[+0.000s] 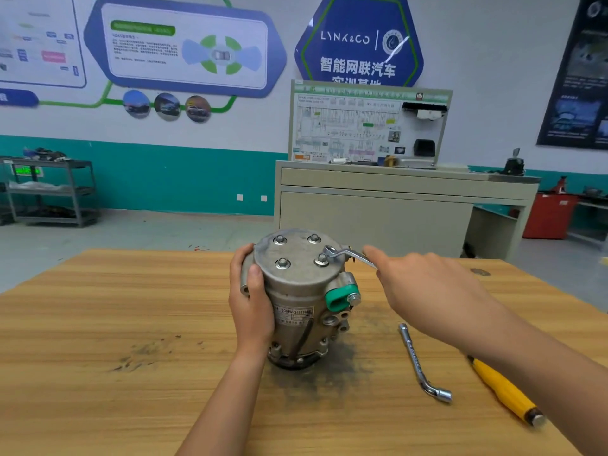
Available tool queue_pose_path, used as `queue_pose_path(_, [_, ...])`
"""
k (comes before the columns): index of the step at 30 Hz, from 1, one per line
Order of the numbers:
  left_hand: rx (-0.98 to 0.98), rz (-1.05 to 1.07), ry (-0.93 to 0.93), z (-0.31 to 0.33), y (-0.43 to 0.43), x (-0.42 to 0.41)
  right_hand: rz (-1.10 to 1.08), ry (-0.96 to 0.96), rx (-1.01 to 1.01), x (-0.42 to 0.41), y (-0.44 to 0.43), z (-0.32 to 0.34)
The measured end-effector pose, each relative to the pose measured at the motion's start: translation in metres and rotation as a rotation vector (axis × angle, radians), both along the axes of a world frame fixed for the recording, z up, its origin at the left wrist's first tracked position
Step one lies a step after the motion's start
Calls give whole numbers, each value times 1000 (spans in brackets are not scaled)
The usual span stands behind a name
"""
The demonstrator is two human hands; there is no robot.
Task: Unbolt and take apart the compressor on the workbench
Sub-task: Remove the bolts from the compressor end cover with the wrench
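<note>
Left hand (251, 301) wraps the upright compressor (304, 301) at its 9 o'clock side; right hand (427, 287) grips a wrench (348, 255) near a top bolt (321, 259).

compressor (297, 291): I see dull silver-grey
port cap (337, 296): green
bench (131, 324): tan wood grain, dark smudges
screwdriver handle (503, 390): yellow

Can't see the compressor (297, 301) left flank at all, the left hand (251, 297) covers it, and the label text is only half readable behind the thumb. The wrench (348, 255) handle disappears under the right hand (424, 284), so the grip itself is hidden. The yellow-handled tool (506, 391) has its tip tucked under the right forearm. Wall poster (184, 47) text is just blur, and the desk (115, 324) runs off the bottom edge.
</note>
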State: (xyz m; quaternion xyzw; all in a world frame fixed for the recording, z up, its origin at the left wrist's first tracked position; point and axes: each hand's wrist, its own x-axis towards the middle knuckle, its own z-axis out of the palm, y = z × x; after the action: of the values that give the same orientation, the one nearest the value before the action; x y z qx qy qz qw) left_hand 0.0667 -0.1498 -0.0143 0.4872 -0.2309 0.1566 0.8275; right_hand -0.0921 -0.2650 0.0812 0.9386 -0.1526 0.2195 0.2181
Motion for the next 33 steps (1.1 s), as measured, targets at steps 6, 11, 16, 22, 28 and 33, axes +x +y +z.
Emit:
queue_pose_path(6, [-5, 23, 18, -1, -3, -2, 21, 38, -65, -5, 14, 3])
queue_pose_path(11, [3, 33, 13, 0, -2, -4, 0, 129, -123, -11, 32, 4])
queue_pose_path(16, [9, 46, -24, -2, -3, 0, 82, -140, -144, -12, 3, -4])
queue_pose_path(22, [18, -9, -36, 1, -6, 6, 269, -279, -233, 50, -61, 5])
queue_pose_path(28, [104, -75, -65, 9, -9, 7, 322, -58, -44, 107, -54, 25])
queue_pose_path(33, [79, -46, -60, 7, -8, 6, 385, -619, 600, 68, -46, 32])
